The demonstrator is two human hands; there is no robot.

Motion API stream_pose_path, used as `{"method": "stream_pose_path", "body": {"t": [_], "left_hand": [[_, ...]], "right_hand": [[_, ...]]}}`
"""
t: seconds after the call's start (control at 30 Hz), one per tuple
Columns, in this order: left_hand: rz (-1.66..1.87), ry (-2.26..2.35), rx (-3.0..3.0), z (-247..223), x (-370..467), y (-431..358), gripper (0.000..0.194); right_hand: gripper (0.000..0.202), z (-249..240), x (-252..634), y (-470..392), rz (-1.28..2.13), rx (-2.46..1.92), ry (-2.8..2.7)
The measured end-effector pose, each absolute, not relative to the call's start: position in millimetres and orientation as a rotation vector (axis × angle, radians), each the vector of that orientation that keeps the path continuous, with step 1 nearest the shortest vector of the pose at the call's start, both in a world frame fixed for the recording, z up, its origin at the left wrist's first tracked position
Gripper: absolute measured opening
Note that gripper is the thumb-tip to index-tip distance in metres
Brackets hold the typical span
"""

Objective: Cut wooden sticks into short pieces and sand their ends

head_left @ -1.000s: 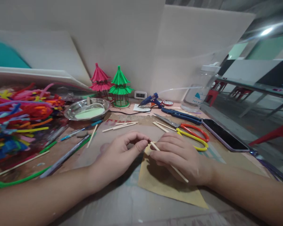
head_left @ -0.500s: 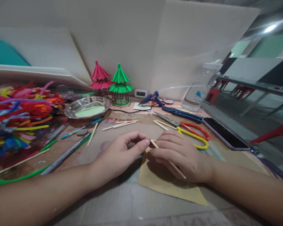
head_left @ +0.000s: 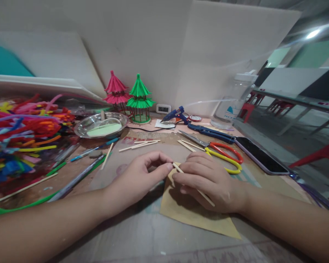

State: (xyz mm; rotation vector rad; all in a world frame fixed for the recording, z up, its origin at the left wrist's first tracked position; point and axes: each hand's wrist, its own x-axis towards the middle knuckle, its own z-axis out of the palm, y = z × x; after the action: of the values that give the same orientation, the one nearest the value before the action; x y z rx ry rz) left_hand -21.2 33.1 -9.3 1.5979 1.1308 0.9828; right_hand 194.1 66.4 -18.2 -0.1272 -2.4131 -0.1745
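Observation:
A thin pale wooden stick [head_left: 193, 185] runs slantwise between my hands over a tan sheet [head_left: 200, 219] that looks like sandpaper. My left hand [head_left: 141, 177] pinches around its far end with thumb and index finger. The fingers of my right hand [head_left: 208, 179] are curled over its middle, and the near end pokes out beneath the palm. Beyond my hands lie several similar sticks [head_left: 142, 145]. Scissors [head_left: 226, 157] with red and yellow handles rest just past my right hand.
Fuzzy pipe cleaners [head_left: 24, 135] are heaped at left, near a metal bowl [head_left: 79, 128]. Two small pagodas, one pink [head_left: 116, 87] and one green [head_left: 139, 102], stand behind. A glue gun [head_left: 175, 115], clear bottle [head_left: 227, 106], blue-handled tool [head_left: 211, 132] and phone [head_left: 260, 155] are further right.
The stick and the fingertips of my left hand have shifted very slightly left. Both hands keep the same grip.

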Motion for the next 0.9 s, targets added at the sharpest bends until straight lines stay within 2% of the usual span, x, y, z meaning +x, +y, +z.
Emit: {"method": "stream_pose_path", "body": {"t": [0.3,0.9], "left_hand": [[1.004,1.089,1.562,-2.7,-21.2,34.2,0.019],[0.950,1.069,1.509,-8.8,-20.2,37.5,0.019]], "right_hand": [[0.006,-18.2,193.3,66.6,-0.147,-0.108,-2.394],[0.012,-17.7,191.4,66.3,-0.102,-0.145,-2.493]]}}
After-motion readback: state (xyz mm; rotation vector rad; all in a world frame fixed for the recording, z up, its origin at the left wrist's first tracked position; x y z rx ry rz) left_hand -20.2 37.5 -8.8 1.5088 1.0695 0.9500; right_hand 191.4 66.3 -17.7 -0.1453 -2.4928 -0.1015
